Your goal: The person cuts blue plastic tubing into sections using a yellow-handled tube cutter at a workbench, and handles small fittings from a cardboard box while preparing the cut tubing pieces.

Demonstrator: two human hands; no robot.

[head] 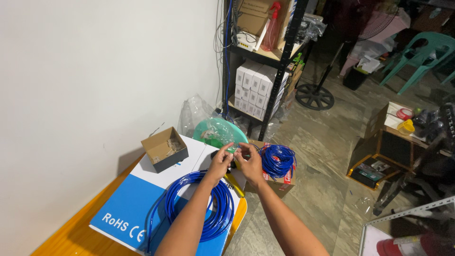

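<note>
**A:** Both hands were up in front of the chest there. The left hand [219, 164] and the right hand [250, 163] met over the far edge of the desk [71, 234], fingertips pinched together on a small clear connector [233, 150] at the end of a blue cable.

**B:** So neither hand was wide?

**A:** No, both were narrowed to a pinch around that little piece. It was too small to tell more than that it was pale and glossy.

**B:** And the rest of the cable?

**A:** A loose coil of blue cable [208, 208] lay right under the left forearm, thin, round and smooth, resting on a flat blue-and-white box [128, 208] that covered much of the desk. A second, tighter blue bundle [277, 160] sat just beyond the right hand, on a cardboard carton [279, 182] lower down beside the desk.

**B:** Anything else near the hands?

**A:** A small open cardboard box [164, 149] stood to the left of them on the white part of the big box, with small clear bits inside. Behind the hands was a round green plastic thing [219, 132] in wrinkled clear wrap.

**B:** The room?

**A:** The desk was orange-brown wood against a plain white wall [95, 71]. Further back stood a black metal shelf [279, 61] stacked with small white boxes, and the floor [322, 156] was grey, mottled stone. A green plastic chair [422, 52] stood at the far right.
</note>
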